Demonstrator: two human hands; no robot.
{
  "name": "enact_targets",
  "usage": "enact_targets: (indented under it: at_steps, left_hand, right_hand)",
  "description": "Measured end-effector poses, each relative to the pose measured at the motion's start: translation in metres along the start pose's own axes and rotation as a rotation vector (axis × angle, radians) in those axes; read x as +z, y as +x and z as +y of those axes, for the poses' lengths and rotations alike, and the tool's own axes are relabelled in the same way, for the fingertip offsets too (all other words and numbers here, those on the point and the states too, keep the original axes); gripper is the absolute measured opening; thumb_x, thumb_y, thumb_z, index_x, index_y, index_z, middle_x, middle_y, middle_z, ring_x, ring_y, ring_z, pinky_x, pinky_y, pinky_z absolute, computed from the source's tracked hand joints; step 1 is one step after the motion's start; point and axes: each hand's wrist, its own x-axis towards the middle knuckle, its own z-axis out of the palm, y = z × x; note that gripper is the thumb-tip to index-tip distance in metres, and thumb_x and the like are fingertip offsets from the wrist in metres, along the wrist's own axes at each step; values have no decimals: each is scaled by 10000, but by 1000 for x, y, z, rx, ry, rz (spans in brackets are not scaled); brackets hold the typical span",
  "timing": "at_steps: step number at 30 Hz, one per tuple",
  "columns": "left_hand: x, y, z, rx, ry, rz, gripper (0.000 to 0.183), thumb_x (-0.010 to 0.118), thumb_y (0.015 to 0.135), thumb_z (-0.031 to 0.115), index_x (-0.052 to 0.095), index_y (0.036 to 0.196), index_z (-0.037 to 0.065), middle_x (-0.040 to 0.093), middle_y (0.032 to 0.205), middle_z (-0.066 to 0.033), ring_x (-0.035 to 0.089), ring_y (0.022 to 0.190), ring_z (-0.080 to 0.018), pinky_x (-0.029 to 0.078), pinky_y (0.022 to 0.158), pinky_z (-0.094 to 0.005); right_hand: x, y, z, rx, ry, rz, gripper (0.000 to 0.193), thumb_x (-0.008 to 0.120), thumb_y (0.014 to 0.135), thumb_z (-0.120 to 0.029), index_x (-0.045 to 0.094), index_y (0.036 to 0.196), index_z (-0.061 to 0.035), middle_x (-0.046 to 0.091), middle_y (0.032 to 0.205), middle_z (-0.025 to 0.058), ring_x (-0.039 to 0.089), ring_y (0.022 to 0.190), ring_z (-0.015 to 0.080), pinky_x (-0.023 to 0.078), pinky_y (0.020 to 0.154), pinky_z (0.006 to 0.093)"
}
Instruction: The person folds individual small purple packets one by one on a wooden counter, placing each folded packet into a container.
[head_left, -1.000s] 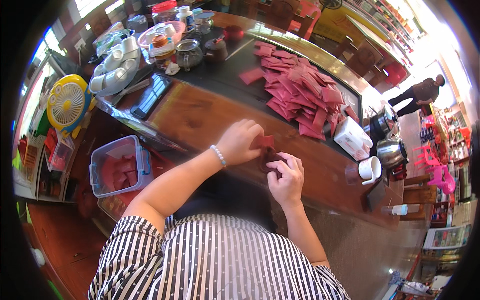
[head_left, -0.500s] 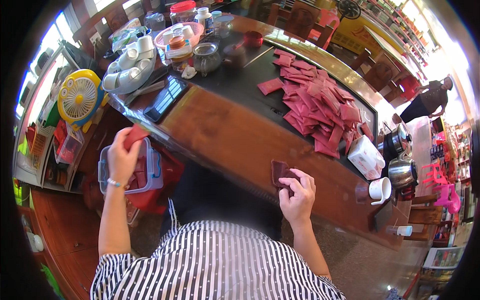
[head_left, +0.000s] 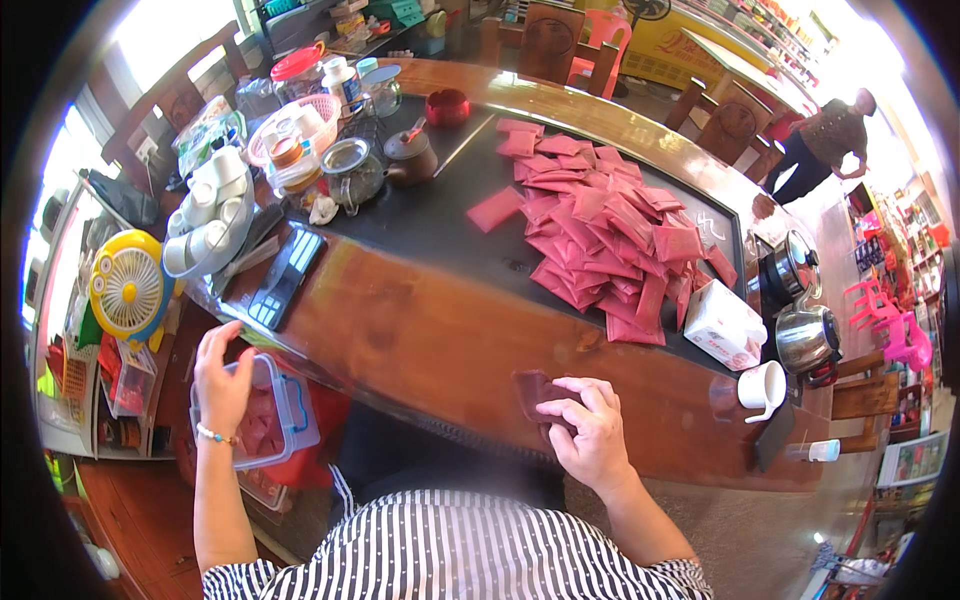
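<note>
Packet: dark red packet (head_left: 532,392) lies flat at the table's (head_left: 420,340) near edge; looks light, thin, soft.
Right hand (head_left: 592,432): fingers pressed on packet.
Left hand (head_left: 222,375): fingers curled inside clear plastic box (head_left: 290,425).
Hold: pinch an edge.
Around: red packet pile (head_left: 610,240), calculator (head_left: 287,276), white carton (head_left: 725,325).

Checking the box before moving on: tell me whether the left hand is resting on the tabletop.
No. The left hand is off the table, reaching into the clear plastic box beside it.
</note>
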Motion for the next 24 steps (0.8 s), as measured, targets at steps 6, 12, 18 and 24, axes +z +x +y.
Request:
enact_targets:
  at_steps: [6,12,18,24]
  left_hand:
    - [79,129,153,543,-375,-162,286,778,845,52,729,1127,40,713,1142,-140,664,1106,-341,514,1000,-415]
    - [206,229,240,819,-388,-266,387,760,914,203,677,1267,70,659,1294,-145,584,1261,-348,458,1098,-445]
    - [312,298,311,866,-188,-271,402,634,980,348,676,1360,222,619,1384,-160,533,1329,-381,429,1133,-475]
    - [372,335,356,845,23,-436,445,469,1039,475,648,1426,348,570,1507,-109,415,1460,-367,327,1200,-560]
  right_hand:
    - [-7,31,23,-159,-64,-109,264,716,736,-69,770,984,-143,684,1203,88,614,1107,322,489,949,444]
    - [9,45,25,-250,-11,-74,265,744,675,-125,770,934,-173,698,1166,46,635,1082,293,508,879,431]
    - [12,43,27,-221,36,-64,293,745,647,-123,766,930,-197,695,1178,22,646,1067,275,511,860,413]
    - [8,43,26,-189,134,-137,324,793,697,-168,733,1015,-174,659,1226,37,619,1154,303,507,909,464]
